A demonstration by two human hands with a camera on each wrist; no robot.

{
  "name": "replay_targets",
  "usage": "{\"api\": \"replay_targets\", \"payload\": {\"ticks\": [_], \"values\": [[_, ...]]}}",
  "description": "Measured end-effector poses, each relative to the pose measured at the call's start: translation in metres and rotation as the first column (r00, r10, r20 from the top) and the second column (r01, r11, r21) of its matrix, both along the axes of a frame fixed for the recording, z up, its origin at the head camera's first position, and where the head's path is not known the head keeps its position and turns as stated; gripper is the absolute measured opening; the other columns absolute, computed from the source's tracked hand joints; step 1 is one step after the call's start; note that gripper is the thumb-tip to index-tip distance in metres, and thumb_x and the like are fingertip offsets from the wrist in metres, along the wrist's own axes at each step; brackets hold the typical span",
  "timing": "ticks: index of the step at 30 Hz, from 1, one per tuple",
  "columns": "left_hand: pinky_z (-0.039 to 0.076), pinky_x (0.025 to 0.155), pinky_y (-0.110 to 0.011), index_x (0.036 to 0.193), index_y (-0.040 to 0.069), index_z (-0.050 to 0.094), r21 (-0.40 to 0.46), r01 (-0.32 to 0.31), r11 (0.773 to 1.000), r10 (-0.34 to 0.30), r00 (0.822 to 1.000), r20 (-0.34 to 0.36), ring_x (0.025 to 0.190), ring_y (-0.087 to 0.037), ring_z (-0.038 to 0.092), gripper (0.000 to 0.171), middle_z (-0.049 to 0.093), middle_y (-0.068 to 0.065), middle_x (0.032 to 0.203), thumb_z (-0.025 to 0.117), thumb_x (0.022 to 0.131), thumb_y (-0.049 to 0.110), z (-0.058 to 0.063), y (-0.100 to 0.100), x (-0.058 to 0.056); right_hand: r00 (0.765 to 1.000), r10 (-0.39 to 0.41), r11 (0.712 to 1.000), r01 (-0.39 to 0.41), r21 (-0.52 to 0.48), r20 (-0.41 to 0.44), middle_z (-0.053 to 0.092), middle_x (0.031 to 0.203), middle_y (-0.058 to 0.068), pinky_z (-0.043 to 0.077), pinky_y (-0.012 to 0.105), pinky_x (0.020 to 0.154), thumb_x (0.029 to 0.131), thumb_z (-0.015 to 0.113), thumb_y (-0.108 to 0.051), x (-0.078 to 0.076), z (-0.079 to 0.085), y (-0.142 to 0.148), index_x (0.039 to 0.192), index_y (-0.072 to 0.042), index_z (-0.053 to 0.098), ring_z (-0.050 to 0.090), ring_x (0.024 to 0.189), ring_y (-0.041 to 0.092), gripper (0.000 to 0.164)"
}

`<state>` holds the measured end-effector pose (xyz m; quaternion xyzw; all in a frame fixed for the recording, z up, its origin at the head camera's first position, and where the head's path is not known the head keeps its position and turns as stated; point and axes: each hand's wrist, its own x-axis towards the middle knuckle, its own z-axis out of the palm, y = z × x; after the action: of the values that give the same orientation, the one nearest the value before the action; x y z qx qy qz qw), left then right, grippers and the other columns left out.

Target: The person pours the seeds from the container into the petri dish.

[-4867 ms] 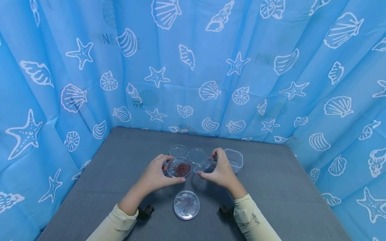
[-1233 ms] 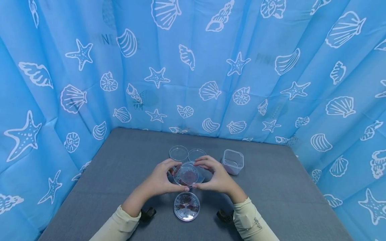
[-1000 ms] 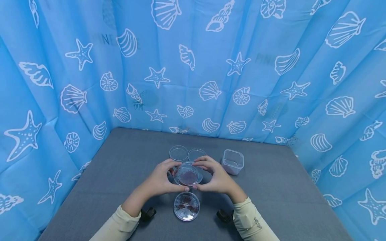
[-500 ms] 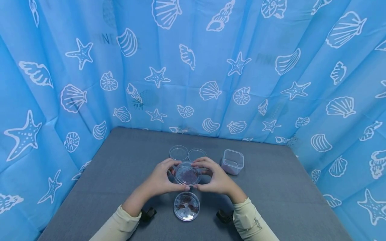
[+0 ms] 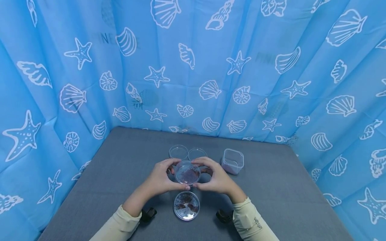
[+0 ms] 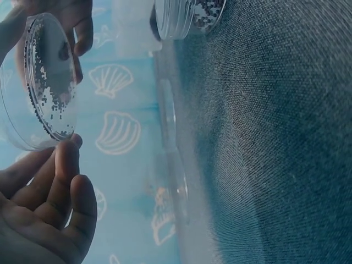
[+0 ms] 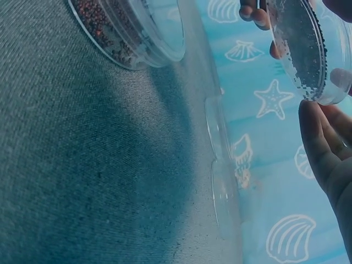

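Note:
Both hands hold a clear petri dish (image 5: pixel 187 174) with small dark-red grains in it, raised off the table between them. Its clear lid (image 6: pixel 15 121) lies over it, the two rims nearly in line in the head view. My left hand (image 5: pixel 161 175) grips the left side, thumb along the near edge. The right hand (image 5: pixel 215 175) pinches the opposite side between thumb and fingers. Seen from the left wrist, grains cling along the dish's (image 6: pixel 52 82) rim and base. Directly below, on the table, stands a second petri dish (image 5: pixel 186 206) with red grains under clear plastic.
Two clear round dish pieces (image 5: pixel 178 152) lie side by side behind the hands. To the right stands a clear square tub (image 5: pixel 233 161) with reddish contents at its bottom. Grey cloth covers the table (image 5: pixel 271 187); a blue shell-print curtain (image 5: pixel 193 67) hangs behind it.
Earlier the right hand held the lid apart, right of the dish. It has since come over the dish, and within the last second slid left until the two rims line up.

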<state>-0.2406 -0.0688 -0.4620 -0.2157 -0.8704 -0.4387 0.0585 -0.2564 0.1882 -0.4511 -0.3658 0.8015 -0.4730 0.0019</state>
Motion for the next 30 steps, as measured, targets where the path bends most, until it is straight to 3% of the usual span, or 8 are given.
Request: {"api": "replay_targets", "payload": {"ticks": [6, 10, 15, 21, 30], "values": [[0.047, 0.061, -0.025, 0.135, 0.034, 0.053, 0.028, -0.010, 1.000, 0.011, 1.000, -0.023, 0.080, -0.006, 0.054, 0.096, 0.061, 0.011, 0.096, 0.082, 0.052, 0.073, 0.000, 0.001, 0.001, 1.000, -0.011, 1.000, 0.011, 0.009, 0.006, 0.053, 0.136, -0.004, 0.053, 0.037, 0.094, 0.077, 0.085, -0.027, 0.001, 0.002, -0.001, 0.136, -0.012, 0.056, 0.056, 0.121, 0.019, 0.068], [0.051, 0.067, -0.024, 0.130, 0.034, 0.056, 0.057, -0.013, 0.998, 0.014, 1.000, -0.005, 0.076, -0.006, 0.057, 0.094, 0.063, 0.011, 0.090, 0.085, 0.048, 0.070, 0.001, 0.000, 0.001, 1.000, -0.007, 1.000, 0.007, 0.000, -0.003, 0.054, 0.137, 0.004, 0.054, 0.040, 0.093, 0.077, 0.085, -0.023, 0.002, 0.003, -0.002, 0.131, -0.012, 0.058, 0.056, 0.122, 0.022, 0.062], [0.053, 0.070, -0.024, 0.128, 0.031, 0.059, 0.079, -0.007, 0.997, 0.006, 1.000, 0.020, 0.074, -0.004, 0.061, 0.093, 0.066, 0.012, 0.088, 0.087, 0.047, 0.067, 0.001, 0.000, 0.000, 1.000, 0.004, 1.000, -0.004, -0.016, 0.004, 0.052, 0.137, 0.018, 0.053, 0.046, 0.094, 0.077, 0.084, -0.013, 0.008, 0.011, -0.004, 0.127, -0.003, 0.060, 0.054, 0.124, 0.031, 0.056], [0.053, 0.070, -0.024, 0.129, 0.022, 0.062, 0.093, 0.002, 0.996, -0.005, 1.000, 0.027, 0.076, -0.005, 0.062, 0.095, 0.068, 0.011, 0.093, 0.088, 0.048, 0.064, 0.001, 0.000, -0.001, 1.000, 0.013, 0.999, -0.012, -0.032, 0.025, 0.052, 0.135, 0.023, 0.052, 0.048, 0.094, 0.077, 0.082, -0.008, 0.020, 0.031, -0.009, 0.125, 0.001, 0.060, 0.054, 0.123, 0.036, 0.054], [0.053, 0.069, -0.025, 0.130, 0.016, 0.063, 0.082, -0.009, 0.997, 0.007, 1.000, 0.025, 0.080, -0.004, 0.062, 0.098, 0.068, 0.012, 0.094, 0.086, 0.050, 0.067, 0.002, -0.001, -0.001, 1.000, 0.014, 0.998, -0.013, -0.063, 0.010, 0.051, 0.134, 0.026, 0.052, 0.049, 0.095, 0.077, 0.081, -0.004, 0.021, 0.032, -0.011, 0.125, 0.004, 0.059, 0.055, 0.122, 0.036, 0.054]]}}
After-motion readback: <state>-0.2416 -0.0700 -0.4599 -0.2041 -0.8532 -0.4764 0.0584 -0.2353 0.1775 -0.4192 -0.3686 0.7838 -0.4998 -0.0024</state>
